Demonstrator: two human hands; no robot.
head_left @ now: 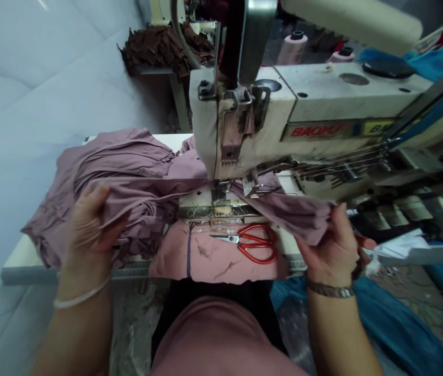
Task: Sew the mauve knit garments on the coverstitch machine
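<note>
A length of mauve fabric (159,187) runs under the needle area of a white sewing machine (241,120). My left hand (92,224) grips it on the left side, thumb on top. On the right, my right hand (331,243) is closed on the bunched other end of the same fabric, which looks pulled taut through the machine. Red-handled thread scissors (253,243) lie on a pink cloth pad (198,256) between my hands, touching neither. A heap of mauve fabric pieces (112,151) sits behind my left hand.
A pale table edge (29,274) runs along the front. Brown fabric pieces (166,49) are piled on a surface behind. Thread cones (292,48) stand behind the machine. A tiled wall (29,104) borders the left; blue plastic (397,324) lies at lower right.
</note>
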